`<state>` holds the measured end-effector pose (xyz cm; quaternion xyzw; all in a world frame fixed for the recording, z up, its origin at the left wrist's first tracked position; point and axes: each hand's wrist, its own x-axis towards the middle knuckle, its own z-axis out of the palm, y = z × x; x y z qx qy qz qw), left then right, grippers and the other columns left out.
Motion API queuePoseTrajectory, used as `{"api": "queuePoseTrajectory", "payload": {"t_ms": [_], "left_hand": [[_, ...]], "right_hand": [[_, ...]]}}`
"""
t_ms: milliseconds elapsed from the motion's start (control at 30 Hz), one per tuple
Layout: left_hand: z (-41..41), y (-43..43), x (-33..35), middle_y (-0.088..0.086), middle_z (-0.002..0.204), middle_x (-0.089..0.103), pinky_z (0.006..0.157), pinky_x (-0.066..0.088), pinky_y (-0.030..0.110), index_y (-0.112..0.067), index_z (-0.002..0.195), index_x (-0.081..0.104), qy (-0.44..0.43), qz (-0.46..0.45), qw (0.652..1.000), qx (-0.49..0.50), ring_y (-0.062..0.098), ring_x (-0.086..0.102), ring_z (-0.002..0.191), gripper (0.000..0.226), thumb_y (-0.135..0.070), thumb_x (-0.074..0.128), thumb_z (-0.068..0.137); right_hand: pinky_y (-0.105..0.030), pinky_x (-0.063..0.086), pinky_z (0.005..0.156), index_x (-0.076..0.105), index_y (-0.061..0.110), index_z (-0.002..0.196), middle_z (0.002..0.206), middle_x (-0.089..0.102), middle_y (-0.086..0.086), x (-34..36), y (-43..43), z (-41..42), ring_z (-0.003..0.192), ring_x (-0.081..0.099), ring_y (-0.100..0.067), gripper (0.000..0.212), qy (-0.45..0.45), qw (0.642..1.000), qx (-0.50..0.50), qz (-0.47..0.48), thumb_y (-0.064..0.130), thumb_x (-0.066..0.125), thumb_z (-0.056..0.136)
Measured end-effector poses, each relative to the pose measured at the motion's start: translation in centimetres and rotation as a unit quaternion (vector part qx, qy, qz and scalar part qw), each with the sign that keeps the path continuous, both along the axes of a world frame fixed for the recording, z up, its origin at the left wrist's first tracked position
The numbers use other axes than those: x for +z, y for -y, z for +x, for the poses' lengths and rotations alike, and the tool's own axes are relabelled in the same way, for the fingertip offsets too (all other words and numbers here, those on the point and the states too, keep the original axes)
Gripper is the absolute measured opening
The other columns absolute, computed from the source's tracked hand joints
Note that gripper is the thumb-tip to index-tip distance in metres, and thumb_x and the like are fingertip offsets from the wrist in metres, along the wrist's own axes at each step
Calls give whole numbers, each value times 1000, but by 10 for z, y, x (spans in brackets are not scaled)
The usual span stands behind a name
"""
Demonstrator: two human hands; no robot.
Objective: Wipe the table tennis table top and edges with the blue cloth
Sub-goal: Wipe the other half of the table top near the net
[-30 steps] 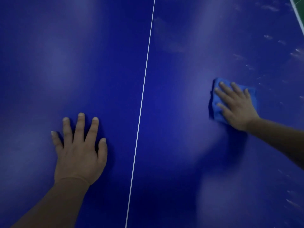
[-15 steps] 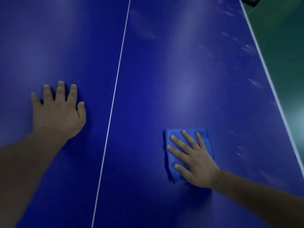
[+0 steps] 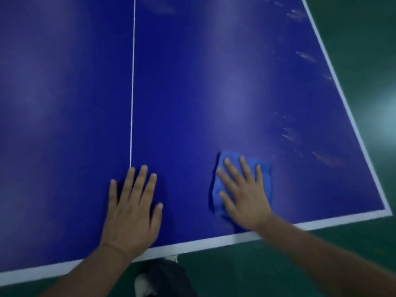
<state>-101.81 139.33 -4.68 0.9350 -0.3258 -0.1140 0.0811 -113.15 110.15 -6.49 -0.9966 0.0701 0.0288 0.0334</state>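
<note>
Much of the blue cloth [image 3: 265, 179] is hidden beneath the person's right hand [image 3: 246, 198]; only its far left corner, its left edge and a strip along its right side show around the fingers. It lies on the right half of the table tennis table [image 3: 214, 93], close to the near end line and well apart from the right sideline. The frame cuts off the far end and the left side of the table, leaving only the near right corner in view. Both forearms run out of the bottom of the picture. Pale smudges [image 3: 304, 55] trail down the playing surface beside the right sideline, too blurred to make out in detail. Under the near edge, a dark trouser leg [image 3: 169, 279] and what appears to be a light-coloured shoe [image 3: 171, 258] stand on the green floor [image 3: 364, 50], partly hidden by the tabletop. The right hand presses palm down on the cloth, fingers straight and spread, gripping nothing. The left hand [image 3: 130, 213] lies flat on the bare surface, fingers straight and slightly apart, thumb out to the right, its wrist crossing the white end line. Its fingertips meet the white centre line [image 3: 132, 82], and the hand covers the near end of that line.
</note>
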Motion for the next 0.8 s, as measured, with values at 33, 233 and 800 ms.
{"api": "queuePoseTrajectory", "payload": {"t_ms": [33,233,800], "left_hand": [[-11,-3,-3,9,164,21,118,15,62,-11,153,33,0,6,1000,-9,30,16,152,70,-48,30,95],[-20,-7,-10,9,164,22,119,13,63,-12,155,31,2,44,999,-31,29,14,153,70,-49,26,96],[-21,-3,-15,10,165,19,122,2,60,-14,156,27,32,24,999,-17,29,7,154,70,-46,21,95]], "right_hand": [[-69,12,116,31,32,157,167,19,4,-2,-11,-26,154,14,-35,56,-4,1000,28,4,53,28,104],[-70,14,115,37,30,154,165,25,2,11,28,10,153,18,-35,61,-34,999,-13,-2,54,25,100],[-67,1,118,6,38,160,169,-3,8,6,72,-80,155,-4,-30,63,-43,859,-509,24,60,12,101]]}}
